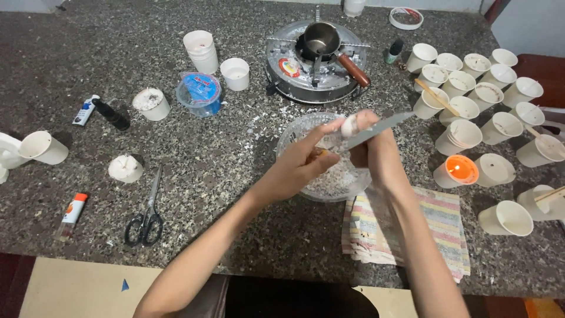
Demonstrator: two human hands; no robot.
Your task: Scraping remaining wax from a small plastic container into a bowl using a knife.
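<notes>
Both forearms met over the bowl point(294, 132), so shavings fell in: right hand point(371, 150) gripped a knife point(376, 128), left hand point(306, 159) pinched a wax lump point(349, 125) against its blade.

I see both forearms reaching forward, hands meeting. My left hand point(303, 162) pinches with fingers extended; my right hand point(369, 147) is curled in a fist-like grip.

Grey knife point(376, 128) — tilted over glass bowl point(294, 132).
</notes>
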